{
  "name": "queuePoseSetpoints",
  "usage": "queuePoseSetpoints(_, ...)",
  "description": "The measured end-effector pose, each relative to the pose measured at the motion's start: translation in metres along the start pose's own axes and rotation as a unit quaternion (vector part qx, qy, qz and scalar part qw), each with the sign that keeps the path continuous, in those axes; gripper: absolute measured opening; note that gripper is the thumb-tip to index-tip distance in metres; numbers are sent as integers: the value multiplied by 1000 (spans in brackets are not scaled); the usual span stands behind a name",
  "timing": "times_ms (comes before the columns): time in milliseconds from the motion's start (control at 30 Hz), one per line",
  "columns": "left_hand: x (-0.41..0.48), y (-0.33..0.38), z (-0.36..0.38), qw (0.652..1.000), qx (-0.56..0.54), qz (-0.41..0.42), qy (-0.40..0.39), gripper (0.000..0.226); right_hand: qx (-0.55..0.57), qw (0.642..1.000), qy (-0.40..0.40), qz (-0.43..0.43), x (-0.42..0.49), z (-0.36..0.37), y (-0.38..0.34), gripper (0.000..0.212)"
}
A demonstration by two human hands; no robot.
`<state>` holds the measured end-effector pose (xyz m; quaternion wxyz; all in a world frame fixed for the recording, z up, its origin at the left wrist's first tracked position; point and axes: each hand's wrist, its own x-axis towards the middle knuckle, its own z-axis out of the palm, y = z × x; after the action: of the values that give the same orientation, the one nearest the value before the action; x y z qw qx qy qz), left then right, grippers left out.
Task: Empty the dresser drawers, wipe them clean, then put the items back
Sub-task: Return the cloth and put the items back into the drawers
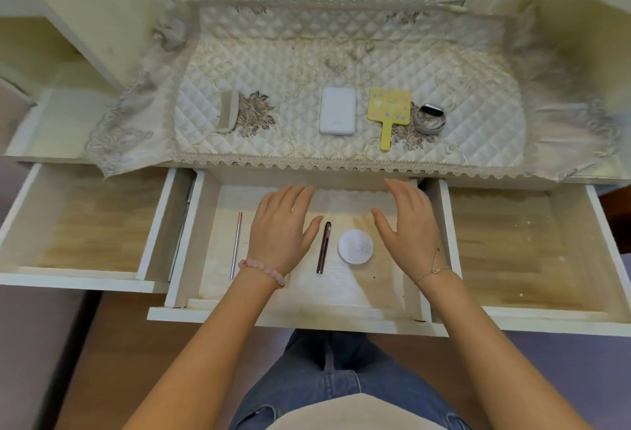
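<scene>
Left hand (278, 226) and right hand (409, 228), fingers straight, holding nothing, hover over white wooden middle drawer (341, 293); three small items (323, 247) inside suggest emptying unfinished.

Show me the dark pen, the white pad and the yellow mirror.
dark pen (323, 248), head view, middle of its barrel.
white pad (355, 246), head view, centre of its face.
yellow mirror (389, 104), head view, middle of its square head.

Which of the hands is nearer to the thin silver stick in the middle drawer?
Left. The left hand is just right of the silver stick; the right hand is farther right, past the dark pen and white disc.
</scene>
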<state>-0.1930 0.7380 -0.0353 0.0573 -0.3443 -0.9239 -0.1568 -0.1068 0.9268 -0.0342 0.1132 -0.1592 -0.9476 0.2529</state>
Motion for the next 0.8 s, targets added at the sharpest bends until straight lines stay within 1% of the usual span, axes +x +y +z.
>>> queuePoseSetpoints(133, 5, 6, -10, 1000, 15, 0, -5, 48, -13, 1000, 9, -13, -1, -14, -3, 49)
queuePoseSetpoints(367, 16, 16, -19, 1000, 25, 6, -1, 48, 0, 1000, -1, -7, 2, -27, -1, 51)
queuePoseSetpoints(500, 17, 16, -19, 999, 28, -19, -16, 50, 3, 1000, -8, -17, 7, -28, -2, 52)
queuePoseSetpoints(567, 15, 12, -20, 999, 30, -34, -10, 50, 4, 1000, -15, -27, 12, -26, -5, 52)
queuePoseSetpoints(700, 10, -6, -23, 997, 31, -67, -12, 51, 5, 999, -39, -37, 23, -17, -17, 53)
queuePoseSetpoints(800, 9, -24, -25, 996, 28, -83, -9, 51, 0, 998, -40, -42, 32, -7, -29, 52)
